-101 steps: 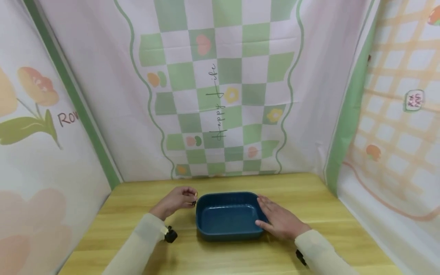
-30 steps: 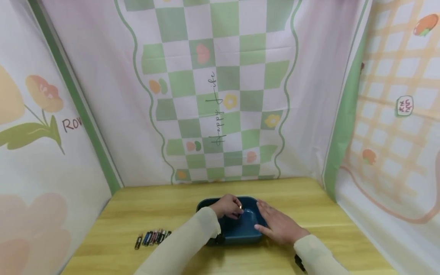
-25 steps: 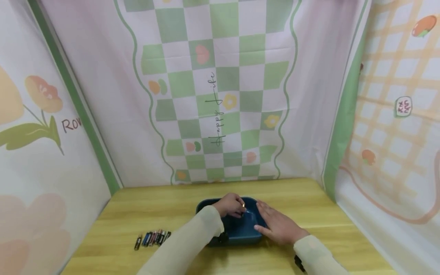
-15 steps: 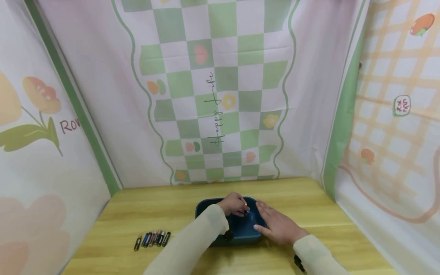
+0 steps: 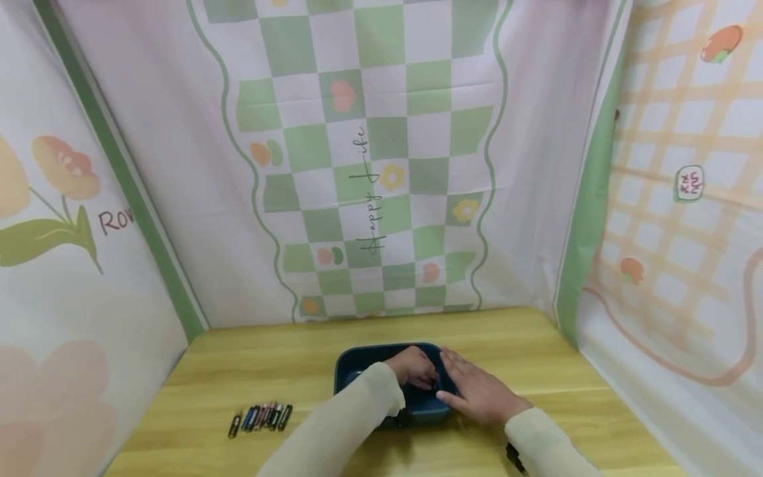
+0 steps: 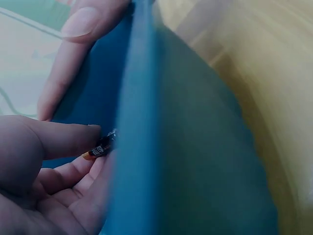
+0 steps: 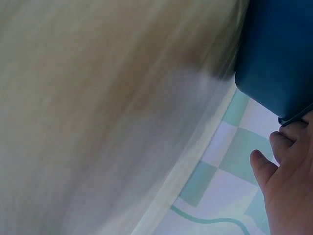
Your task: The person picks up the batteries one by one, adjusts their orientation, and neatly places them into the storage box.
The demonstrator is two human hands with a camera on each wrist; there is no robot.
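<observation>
A deep blue rectangular dish (image 5: 350, 363) stands on the wooden table. My left hand (image 5: 412, 366) reaches down into its right end. In the left wrist view, that hand's thumb and fingers pinch a small dark battery (image 6: 101, 148) with an orange-gold end, close behind the dish wall; part of the battery is hidden. My right hand (image 5: 479, 395) rests on the dish's right side with its fingers extended along the rim. In the right wrist view, those fingers touch the rim at one corner.
Several batteries (image 5: 262, 416) lie roughly side by side on the table, left of the dish, with one (image 5: 235, 424) slightly apart. A patterned curtain (image 5: 381, 199) hangs behind the table's back edge, and more printed cloth flanks both sides.
From beside the dish's left end, my left hand has come across into the dish with the battery, then shifted right and lower toward its right wall. My right hand has stayed at the rim.
</observation>
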